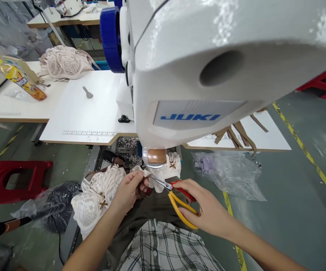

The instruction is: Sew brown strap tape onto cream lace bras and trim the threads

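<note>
My left hand [129, 191] pinches an edge of a white lace garment [96, 195] that lies over my lap, below the table edge. My right hand [201, 207] grips yellow-and-red scissors [177, 197]. Their metal blades point left and meet the lace right at my left fingertips. A white JUKI sewing machine head [208, 67] looms above both hands and hides part of the lace.
A white sewing table [89, 109] carries a printed ruler strip, a pile of pink lace pieces [64, 62] and brown straps [236, 133]. A yellow bottle [17, 77] lies on the left table. A red stool [13, 180] stands left; plastic bags [230, 173] lie right.
</note>
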Motion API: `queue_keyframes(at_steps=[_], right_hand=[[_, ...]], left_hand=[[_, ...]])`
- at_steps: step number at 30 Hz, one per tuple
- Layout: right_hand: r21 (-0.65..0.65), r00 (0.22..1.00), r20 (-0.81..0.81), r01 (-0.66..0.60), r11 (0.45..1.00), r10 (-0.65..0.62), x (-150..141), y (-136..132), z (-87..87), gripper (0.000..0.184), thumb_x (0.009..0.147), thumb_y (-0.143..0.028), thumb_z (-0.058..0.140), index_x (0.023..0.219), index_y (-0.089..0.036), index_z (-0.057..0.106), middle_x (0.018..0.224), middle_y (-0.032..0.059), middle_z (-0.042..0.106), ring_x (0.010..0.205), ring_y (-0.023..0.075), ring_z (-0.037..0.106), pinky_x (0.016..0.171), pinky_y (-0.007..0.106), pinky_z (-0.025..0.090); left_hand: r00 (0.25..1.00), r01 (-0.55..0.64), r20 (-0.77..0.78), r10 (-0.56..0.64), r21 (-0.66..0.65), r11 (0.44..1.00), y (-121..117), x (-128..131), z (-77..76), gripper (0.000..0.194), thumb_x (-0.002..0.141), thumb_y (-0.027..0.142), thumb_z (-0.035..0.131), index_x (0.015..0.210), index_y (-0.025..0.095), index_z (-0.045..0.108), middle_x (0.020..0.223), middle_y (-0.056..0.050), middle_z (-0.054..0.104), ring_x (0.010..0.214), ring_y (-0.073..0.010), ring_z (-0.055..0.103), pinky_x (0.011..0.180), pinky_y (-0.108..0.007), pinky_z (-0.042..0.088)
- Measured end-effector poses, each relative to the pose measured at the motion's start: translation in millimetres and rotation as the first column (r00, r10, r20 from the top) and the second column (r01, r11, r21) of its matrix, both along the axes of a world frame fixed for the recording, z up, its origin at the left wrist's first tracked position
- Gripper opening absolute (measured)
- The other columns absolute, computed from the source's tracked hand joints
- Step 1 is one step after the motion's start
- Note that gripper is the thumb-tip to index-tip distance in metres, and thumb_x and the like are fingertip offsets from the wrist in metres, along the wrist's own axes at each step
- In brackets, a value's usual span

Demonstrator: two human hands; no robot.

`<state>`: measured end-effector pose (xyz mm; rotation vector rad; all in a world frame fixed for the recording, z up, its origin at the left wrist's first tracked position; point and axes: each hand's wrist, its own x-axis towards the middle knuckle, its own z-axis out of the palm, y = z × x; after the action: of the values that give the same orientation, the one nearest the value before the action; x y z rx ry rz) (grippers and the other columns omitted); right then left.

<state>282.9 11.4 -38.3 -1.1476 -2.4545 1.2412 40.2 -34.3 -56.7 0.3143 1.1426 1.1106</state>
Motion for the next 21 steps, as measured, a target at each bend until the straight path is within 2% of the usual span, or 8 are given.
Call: queue_keyframes(at_steps=[4, 7, 13, 16, 21], right_hand=[[-0.003, 1.0, -0.012, -0.004, 1.0, 0.004, -3, 0, -0.4, 0.046, 0.079, -0.023, 0.062, 0.123, -0.026, 0.05, 0.102, 0.0089, 0.059, 0.073, 0.0191, 0.057, 0.064, 0.034, 0.052], [-0.019, 1.0, 0.002, -0.018, 1.0, 0.018, -2, -1, -1.1, 0.047, 0.079, -0.023, 0.062, 0.124, -0.027, 0.049, 0.103, 0.0085, 0.059, 0.073, 0.0189, 0.056, 0.064, 0.034, 0.052], [-0.027, 1.0, -0.016, -0.012, 1.0, 0.011, -13, -1, -0.4, 0.042, 0.082, -0.028, 0.061, 0.123, -0.026, 0.051, 0.106, 0.0091, 0.059, 0.08, 0.0208, 0.059, 0.068, 0.035, 0.052], [-0.041, 0.999, -0.037, -0.008, 0.999, 0.007, -22, 2, -1.3, 0.044, 0.08, -0.026, 0.062, 0.123, -0.026, 0.052, 0.11, 0.0089, 0.06, 0.079, 0.0196, 0.06, 0.07, 0.034, 0.053], [-0.036, 0.999, -0.048, -0.007, 0.999, 0.006, -34, 6, -6.8, 0.044, 0.08, -0.029, 0.065, 0.123, -0.026, 0.056, 0.114, 0.0093, 0.062, 0.085, 0.0214, 0.062, 0.07, 0.033, 0.053]], left_hand=[[0.997, -0.046, 0.062, 0.045, 0.011, 0.999, 1, -3, 6.5, 0.027, 0.074, 0.037, 0.075, 0.073, 0.014, 0.062, 0.068, -0.002, 0.058, 0.056, -0.0079, 0.039, 0.052, -0.021, 0.029], [0.998, -0.064, 0.029, 0.064, 0.01, 0.998, 1, -4, 5.4, 0.032, 0.073, 0.042, 0.077, 0.075, 0.012, 0.064, 0.064, 0.0, 0.055, 0.053, -0.0067, 0.035, 0.05, -0.02, 0.027], [0.995, -0.078, -0.064, 0.079, 0.019, 0.997, 0, -5, 0.5, 0.04, 0.07, 0.05, 0.079, 0.071, 0.014, 0.063, 0.055, 0.005, 0.045, 0.05, -0.0058, 0.03, 0.049, -0.019, 0.025], [0.988, -0.069, -0.138, 0.072, 0.032, 0.997, -1, -5, 0.9, 0.04, 0.073, 0.049, 0.077, 0.065, 0.015, 0.058, 0.057, 0.003, 0.05, 0.051, -0.0061, 0.034, 0.048, -0.019, 0.025], [0.952, -0.04, -0.301, 0.047, 0.029, 0.999, -5, -6, 1.9, 0.033, 0.079, 0.048, 0.071, 0.073, 0.017, 0.062, 0.062, 0.003, 0.054, 0.051, -0.0071, 0.04, 0.046, -0.018, 0.026]])
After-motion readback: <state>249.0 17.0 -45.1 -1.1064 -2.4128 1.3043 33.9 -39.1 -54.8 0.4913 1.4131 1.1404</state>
